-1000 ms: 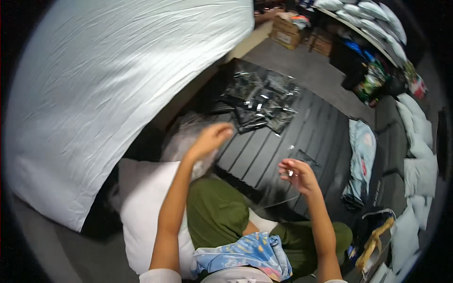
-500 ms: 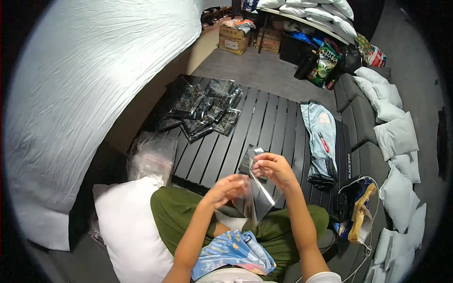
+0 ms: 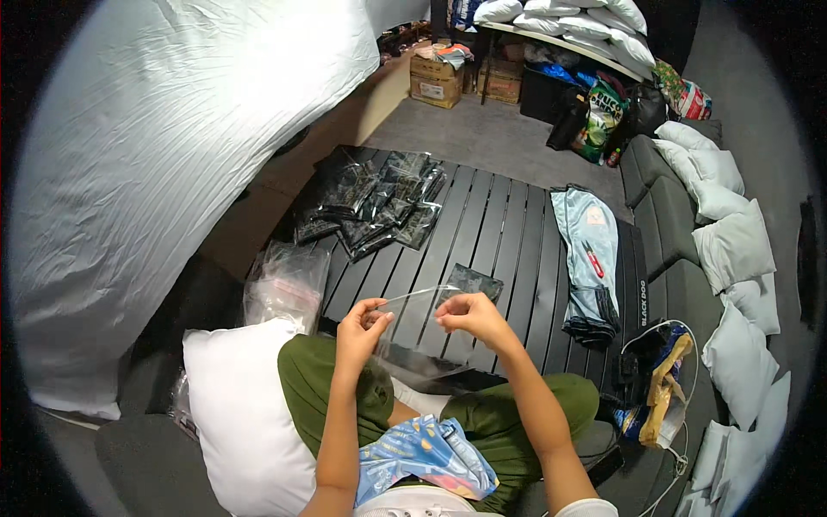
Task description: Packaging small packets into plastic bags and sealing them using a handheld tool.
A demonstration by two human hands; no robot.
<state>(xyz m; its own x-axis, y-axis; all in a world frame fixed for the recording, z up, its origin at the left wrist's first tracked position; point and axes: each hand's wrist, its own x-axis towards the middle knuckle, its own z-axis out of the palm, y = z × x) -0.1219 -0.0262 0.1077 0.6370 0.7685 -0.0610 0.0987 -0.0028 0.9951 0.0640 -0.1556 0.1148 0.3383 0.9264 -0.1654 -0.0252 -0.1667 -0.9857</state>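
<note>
A clear plastic bag point(image 3: 419, 338) is stretched between my hands above the near edge of the black slatted table point(image 3: 508, 233). My left hand point(image 3: 363, 333) pinches its left side. On the other side, the thumb and fingers of my right hand point(image 3: 474, 317) are closed at the bag's upper edge. Just beyond my right hand, a dark folded packet point(image 3: 474, 281) lies flat on the slats, partly hidden by that hand. Left of my knee sits a heap of clear plastic bags point(image 3: 284, 291).
Several black packets in clear wrap point(image 3: 379, 202) are piled at the table's far left. Light-blue folded cloth point(image 3: 587, 233) with red-handled snips point(image 3: 593, 258) lies on the right. A white pillow point(image 3: 245, 414) and a blue patterned pouch point(image 3: 426, 461) are close to me.
My hands have moved apart, the left one leftward, and the clear bag is now spread open between them. The dark folded packet now shows on the table beyond my right hand.
</note>
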